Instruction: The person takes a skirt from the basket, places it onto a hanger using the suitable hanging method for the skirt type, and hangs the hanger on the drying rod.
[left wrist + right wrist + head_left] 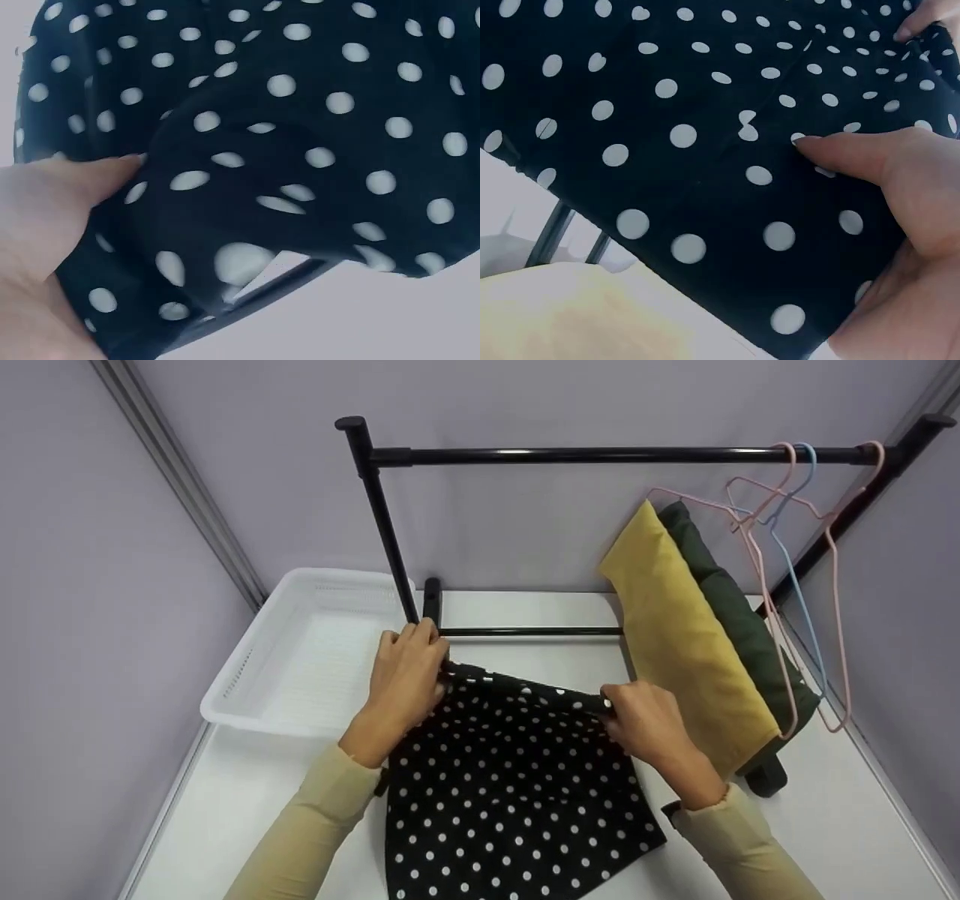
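Note:
A black polka-dot garment (517,795) with white dots, its exact kind unclear, hangs spread between my two hands above the white table. My left hand (409,671) grips its upper left corner, close to the rack's left post. At the upper right corner my right hand (649,720) pinches the folded top edge, beside the yellow cushion (675,637). In the left wrist view the thumb of the left hand (52,217) presses on the dotted cloth (315,120). The right wrist view shows the thumb of the right hand (915,180) lying along the cloth (705,172); its other fingers are hidden behind.
A white plastic basket (217,701) stands on the left. Behind is a black clothes rack (525,456), with pink hangers (840,615) and a blue hanger (799,592) at its right end. A dark green cushion (739,607) leans behind the yellow one.

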A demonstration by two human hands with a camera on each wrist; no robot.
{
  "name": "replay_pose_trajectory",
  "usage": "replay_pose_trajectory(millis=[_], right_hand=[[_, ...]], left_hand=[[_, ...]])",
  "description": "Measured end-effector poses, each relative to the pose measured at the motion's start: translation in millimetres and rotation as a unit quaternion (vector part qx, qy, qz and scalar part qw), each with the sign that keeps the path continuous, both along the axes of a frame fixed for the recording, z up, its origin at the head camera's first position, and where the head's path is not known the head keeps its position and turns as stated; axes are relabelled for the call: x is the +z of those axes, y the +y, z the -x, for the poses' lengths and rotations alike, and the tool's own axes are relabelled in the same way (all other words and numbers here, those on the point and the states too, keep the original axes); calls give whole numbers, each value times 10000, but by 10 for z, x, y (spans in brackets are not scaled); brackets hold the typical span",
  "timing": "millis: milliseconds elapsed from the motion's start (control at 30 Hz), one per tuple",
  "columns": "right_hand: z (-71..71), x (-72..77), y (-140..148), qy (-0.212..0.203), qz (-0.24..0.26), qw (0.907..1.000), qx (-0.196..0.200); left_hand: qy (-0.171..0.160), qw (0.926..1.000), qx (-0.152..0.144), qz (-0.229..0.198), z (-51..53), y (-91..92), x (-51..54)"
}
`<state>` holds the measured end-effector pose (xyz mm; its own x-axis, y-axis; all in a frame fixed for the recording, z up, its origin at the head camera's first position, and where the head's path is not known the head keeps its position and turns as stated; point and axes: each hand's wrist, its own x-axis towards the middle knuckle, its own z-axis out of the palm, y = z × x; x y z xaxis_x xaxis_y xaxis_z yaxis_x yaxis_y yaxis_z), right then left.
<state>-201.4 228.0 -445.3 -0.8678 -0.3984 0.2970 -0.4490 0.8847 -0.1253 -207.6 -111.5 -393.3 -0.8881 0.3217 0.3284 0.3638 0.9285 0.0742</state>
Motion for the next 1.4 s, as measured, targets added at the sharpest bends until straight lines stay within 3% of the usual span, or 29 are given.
replay_pose_trajectory(millis=[133,233,333,433,500,600,667,700,767,833,867,900,933,1000,1067,1100,1167,1200,1267,1400], right_hand=[[-29,-14,40,-546,-162,9984,-73],[-53,-8,46,-683,-180,9975,-53],[-60,9,38,-566,-94,9983,-113],[-44,45,15,-355,74,9991,-237],[-24,73,-4,-204,243,9989,-351],[22,118,-30,38,526,9971,-547],[61,141,-45,141,676,9954,-671],[87,148,-50,181,744,9943,-742],[152,149,-57,210,825,9923,-897],[230,123,-68,129,886,9902,-1069],[273,99,-75,54,911,9892,-1146],[316,71,-84,-32,942,9880,-1221],[358,41,-96,-143,974,9867,-1293],[431,-20,-122,-396,1098,9826,-1448],[491,-62,-150,-607,1249,9773,-1598],[515,-73,-163,-684,1332,9746,-1668],[564,-79,-190,-872,1472,9688,-1795],[591,-76,-204,-948,1540,9664,-1826],[644,-63,-225,-1086,1679,9619,-1863],[760,-31,-265,-1330,1860,9550,-1887]], left_hand=[[-880,9955,-31,352,-91,0,68],[-813,9953,133,509,-115,-4,42],[-232,9978,432,436,-110,-6,0],[667,9951,687,251,-80,11,6],[1342,9870,861,199,-35,43,55],[2284,9670,1098,262,72,114,175],[2686,9555,1184,296,157,161,268],[2774,9535,1158,214,200,182,311],[2622,9593,1008,-271,296,213,374],[2017,9686,773,-1231,386,230,409],[1632,9672,635,-1842,433,233,409],[1222,9590,529,-2501,476,237,400],[836,9450,465,-3128,512,239,383],[249,9081,407,-4160,567,248,333],[11,8764,313,-4806,608,266,272],[-26,8642,275,-5025,625,279,244],[74,8504,178,-5258,661,305,206],[156,8476,109,-5303,685,317,197],[296,8494,-23,-5269,744,337,194],[420,8667,-251,-4965,902,360,223]])
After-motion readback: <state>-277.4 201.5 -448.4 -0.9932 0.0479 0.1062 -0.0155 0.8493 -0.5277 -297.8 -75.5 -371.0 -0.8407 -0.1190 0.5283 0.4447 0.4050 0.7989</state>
